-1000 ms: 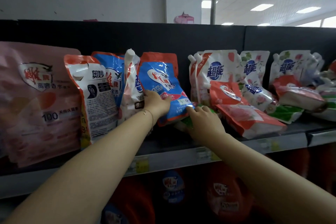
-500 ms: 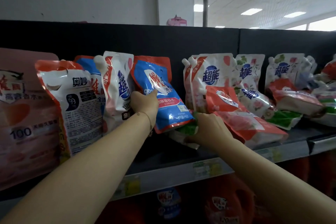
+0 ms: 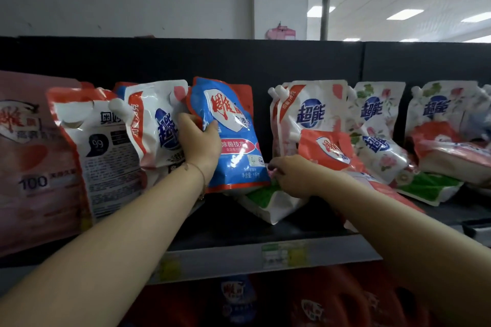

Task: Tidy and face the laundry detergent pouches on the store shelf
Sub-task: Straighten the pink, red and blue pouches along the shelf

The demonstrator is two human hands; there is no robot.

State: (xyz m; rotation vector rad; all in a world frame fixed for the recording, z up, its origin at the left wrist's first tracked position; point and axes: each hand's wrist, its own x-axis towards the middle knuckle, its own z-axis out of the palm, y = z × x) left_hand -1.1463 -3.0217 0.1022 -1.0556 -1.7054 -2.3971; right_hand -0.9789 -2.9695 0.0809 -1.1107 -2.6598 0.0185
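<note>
A blue pouch with a red border (image 3: 233, 140) stands tilted at the shelf's middle. My left hand (image 3: 199, 144) grips its left edge, thumb on its front, beside a white spouted pouch (image 3: 156, 122). Under the blue pouch a green and white pouch (image 3: 268, 199) lies flat. My right hand (image 3: 292, 175) is closed on its upper edge. Further right an orange-red pouch (image 3: 329, 148) leans on white pouches (image 3: 313, 111) that stand upright.
A large pink bag (image 3: 34, 162) and a white and orange pouch (image 3: 93, 146) stand at the left. At the right floral pouches (image 3: 377, 114) and a heap of fallen ones (image 3: 451, 156) crowd the shelf. Price tags (image 3: 281, 255) line the shelf edge (image 3: 218, 265). Red bottles show below.
My left hand has slid up the blue pouch's left edge and set it more upright. My right hand has gone from beside the green pouch to a grip on it.
</note>
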